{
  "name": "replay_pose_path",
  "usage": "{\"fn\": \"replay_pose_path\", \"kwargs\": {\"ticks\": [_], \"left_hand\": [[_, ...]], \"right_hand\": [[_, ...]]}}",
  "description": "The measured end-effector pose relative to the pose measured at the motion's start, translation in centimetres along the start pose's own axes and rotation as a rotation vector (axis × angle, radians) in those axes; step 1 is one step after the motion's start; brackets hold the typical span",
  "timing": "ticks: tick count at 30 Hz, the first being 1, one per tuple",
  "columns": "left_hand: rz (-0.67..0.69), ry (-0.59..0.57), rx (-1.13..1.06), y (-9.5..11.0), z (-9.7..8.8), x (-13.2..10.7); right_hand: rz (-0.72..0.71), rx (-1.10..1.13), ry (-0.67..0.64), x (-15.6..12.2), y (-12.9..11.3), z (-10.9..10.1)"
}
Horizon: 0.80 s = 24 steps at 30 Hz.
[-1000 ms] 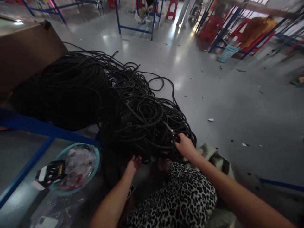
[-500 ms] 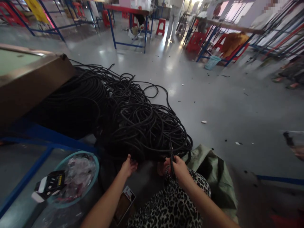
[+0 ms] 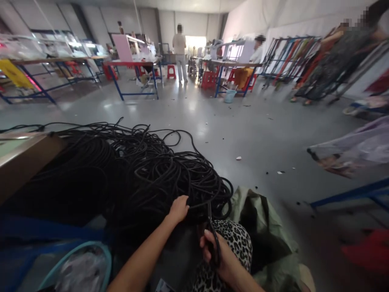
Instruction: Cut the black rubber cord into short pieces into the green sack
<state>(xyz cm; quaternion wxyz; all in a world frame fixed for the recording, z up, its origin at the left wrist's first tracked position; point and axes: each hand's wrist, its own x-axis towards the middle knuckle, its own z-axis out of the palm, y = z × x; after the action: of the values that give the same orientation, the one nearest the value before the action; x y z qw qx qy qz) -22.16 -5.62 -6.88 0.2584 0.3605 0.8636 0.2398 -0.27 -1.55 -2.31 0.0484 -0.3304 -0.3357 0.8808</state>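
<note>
A large tangled heap of black cord (image 3: 182,170) lies on the floor in front of me. My left hand (image 3: 180,209) is at its near edge, fingers closed around a strand of the cord; the fingertips are partly hidden. In my right hand (image 3: 217,251) is a pair of black-handled scissors (image 3: 209,215), its blades pointing up and forward toward the heap. Apart from the strand in my left hand, the blades stand close to the loops at the heap's right end.
A light-blue basket (image 3: 107,259) with plastic bags stands lower left, beside a blue metal frame (image 3: 54,227). A green sack (image 3: 273,227) lies on my right. Worktables (image 3: 133,63), red stools (image 3: 171,72) and a standing person (image 3: 180,48) are farther back.
My view has tilted up, showing more of the room. My left hand has moved from open beside the heap to closed on the cord. The scissors remain in my right hand.
</note>
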Motion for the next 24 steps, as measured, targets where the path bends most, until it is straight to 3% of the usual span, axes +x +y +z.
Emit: {"fn": "replay_pose_path", "kwargs": {"ticks": [3, 5, 7, 9, 11, 13, 14, 17, 19, 21, 24], "left_hand": [[-0.059, -0.086, 0.0, 1.0, 3.5, 0.2], [-0.084, -0.115, -0.034, 0.9, 4.6, -0.7], [-0.083, -0.105, -0.098, 0.5, 4.3, -1.5], [-0.067, -0.05, -0.174, 0.3, 2.4, -2.1], [-0.047, 0.039, -0.231, 0.8, -1.3, -2.3], [-0.04, 0.158, -0.279, 2.2, -6.7, -2.4], [-0.017, 0.261, -0.346, 3.3, -9.9, -2.4], [0.238, 0.51, -0.398, 8.0, -20.0, -2.9], [0.323, 0.647, -0.531, 11.4, -25.6, -3.3], [0.363, 0.69, -0.609, 14.5, -29.8, -3.7], [0.434, 0.762, -0.555, 18.2, -34.0, -4.0]], "right_hand": [[-0.014, 0.168, 0.018, -0.6, -0.4, -0.5], [-0.022, 0.182, 0.003, -1.1, -0.6, -0.7], [-0.021, 0.145, -0.019, -1.7, -1.0, -1.0], [-0.025, 0.132, -0.034, -2.5, -1.5, -1.5], [-0.043, 0.153, -0.046, -3.5, -2.3, -2.1], [-0.045, 0.159, -0.055, -4.7, -3.2, -3.0], [-0.049, 0.158, -0.053, -5.3, -3.6, -3.5], [-0.092, 0.156, -0.016, -7.2, -4.9, -5.1], [-0.134, 0.168, 0.006, -8.3, -5.6, -6.3], [-0.17, 0.163, 0.046, -9.4, -6.0, -7.5], [-0.214, 0.146, 0.148, -11.0, -6.4, -9.4]]}}
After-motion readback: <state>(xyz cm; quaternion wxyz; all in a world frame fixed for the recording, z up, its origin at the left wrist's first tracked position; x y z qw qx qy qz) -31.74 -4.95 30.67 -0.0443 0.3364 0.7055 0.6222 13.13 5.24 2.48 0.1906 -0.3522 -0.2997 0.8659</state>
